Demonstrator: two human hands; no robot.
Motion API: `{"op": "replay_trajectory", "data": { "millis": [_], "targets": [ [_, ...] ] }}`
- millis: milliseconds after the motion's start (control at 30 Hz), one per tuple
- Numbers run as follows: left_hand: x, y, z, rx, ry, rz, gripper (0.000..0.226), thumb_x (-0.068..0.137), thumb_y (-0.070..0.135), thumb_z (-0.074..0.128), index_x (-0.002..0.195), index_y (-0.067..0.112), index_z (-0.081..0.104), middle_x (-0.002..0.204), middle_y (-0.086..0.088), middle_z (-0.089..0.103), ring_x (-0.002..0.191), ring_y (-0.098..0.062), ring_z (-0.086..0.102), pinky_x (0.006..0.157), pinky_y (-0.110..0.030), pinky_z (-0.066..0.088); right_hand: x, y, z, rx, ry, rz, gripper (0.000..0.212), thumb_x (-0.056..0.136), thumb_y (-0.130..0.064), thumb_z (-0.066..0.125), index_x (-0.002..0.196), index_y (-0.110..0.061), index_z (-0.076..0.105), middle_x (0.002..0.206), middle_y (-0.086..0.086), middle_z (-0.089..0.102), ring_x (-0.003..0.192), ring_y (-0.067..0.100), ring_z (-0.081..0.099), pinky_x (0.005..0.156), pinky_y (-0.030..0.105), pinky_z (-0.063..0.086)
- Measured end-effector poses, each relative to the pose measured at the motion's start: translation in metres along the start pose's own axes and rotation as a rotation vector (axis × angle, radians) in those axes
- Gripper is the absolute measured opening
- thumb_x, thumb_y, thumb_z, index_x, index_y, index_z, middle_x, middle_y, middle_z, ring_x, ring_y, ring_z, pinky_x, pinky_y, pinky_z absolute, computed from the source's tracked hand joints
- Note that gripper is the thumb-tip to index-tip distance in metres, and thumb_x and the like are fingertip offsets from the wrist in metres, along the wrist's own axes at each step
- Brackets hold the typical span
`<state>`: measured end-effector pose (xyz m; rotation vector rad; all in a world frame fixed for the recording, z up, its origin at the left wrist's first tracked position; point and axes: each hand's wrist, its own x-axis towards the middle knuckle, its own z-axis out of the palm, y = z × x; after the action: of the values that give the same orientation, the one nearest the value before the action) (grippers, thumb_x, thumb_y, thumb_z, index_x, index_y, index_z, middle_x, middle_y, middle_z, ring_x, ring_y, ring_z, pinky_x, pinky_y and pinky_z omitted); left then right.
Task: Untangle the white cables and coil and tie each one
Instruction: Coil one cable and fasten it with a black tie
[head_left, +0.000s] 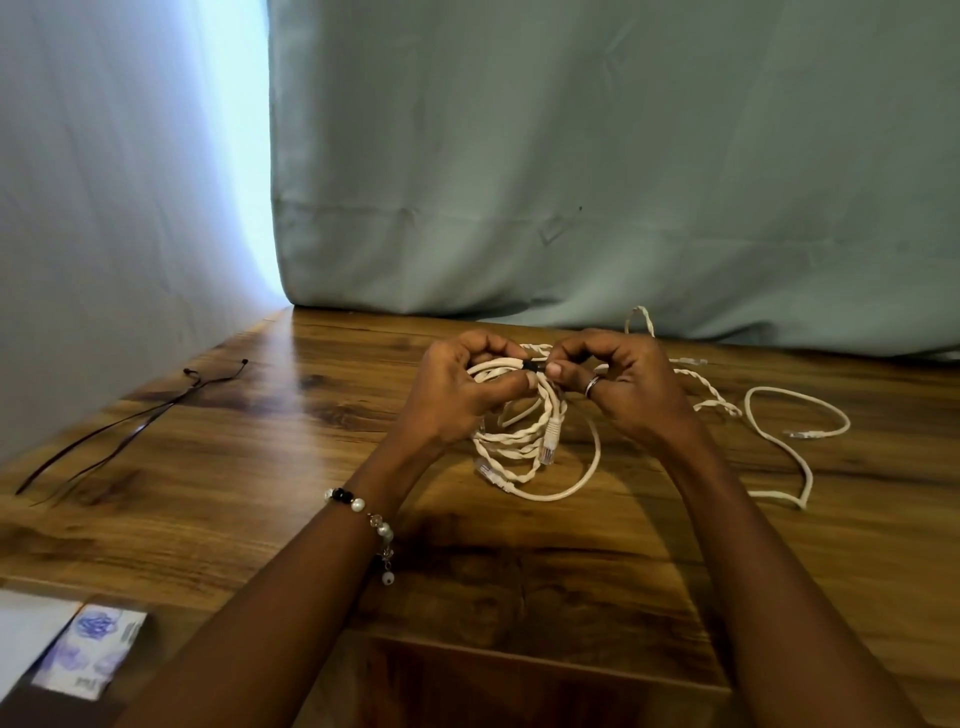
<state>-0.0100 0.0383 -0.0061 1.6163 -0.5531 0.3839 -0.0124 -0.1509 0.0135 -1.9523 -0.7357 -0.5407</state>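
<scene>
Both hands grip one coiled cable: left hand holds the loops, right hand pinches a black tie. Right of the coil lies one loose cable; far left, two black ties.

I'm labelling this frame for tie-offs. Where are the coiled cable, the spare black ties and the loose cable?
coiled cable (519, 441): head view, lower hanging loops.
spare black ties (130, 423): head view, mid-length of the strips.
loose cable (779, 395): head view, top of its loop.
</scene>
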Motion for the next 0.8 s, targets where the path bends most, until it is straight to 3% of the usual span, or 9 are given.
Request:
{"op": "replay_trajectory", "data": {
  "millis": [267,433,800],
  "targets": [
    [-0.001,-0.003,-0.001,0.036,-0.023,-0.035,0.026,0.071,0.005,0.081,0.095,0.006,0.07,0.088,-0.011,0.074,0.082,-0.031,0.072,0.079,-0.051,0.058,0.003,0.002,0.007,-0.383,0.02,-0.257,0.006,0.078,-0.007,0.065,0.081,-0.005,0.071,0.076,0.005,0.067,0.07,0.02,0.06,0.059,0.037,0.05],
    [-0.001,-0.003,-0.001,0.047,-0.013,-0.042,0.028,0.07,0.007,0.082,0.096,0.007,0.071,0.09,-0.01,0.075,0.086,-0.028,0.072,0.082,-0.052,0.056,0.006,0.001,0.013,-0.542,0.053,-0.364,0.009,0.071,-0.004,0.06,0.077,-0.002,0.066,0.071,0.009,0.063,0.064,0.025,0.055,0.057,0.027,0.037],
    [-0.001,-0.002,0.0,0.125,0.012,0.048,0.027,0.07,0.006,0.082,0.095,0.009,0.072,0.089,-0.006,0.074,0.082,-0.021,0.072,0.077,-0.041,0.059,0.003,-0.001,0.02,-0.592,0.09,-0.345,0.006,0.068,-0.005,0.056,0.071,-0.001,0.06,0.067,0.01,0.057,0.063,0.023,0.048,0.058,0.026,0.028]
  ]
}}
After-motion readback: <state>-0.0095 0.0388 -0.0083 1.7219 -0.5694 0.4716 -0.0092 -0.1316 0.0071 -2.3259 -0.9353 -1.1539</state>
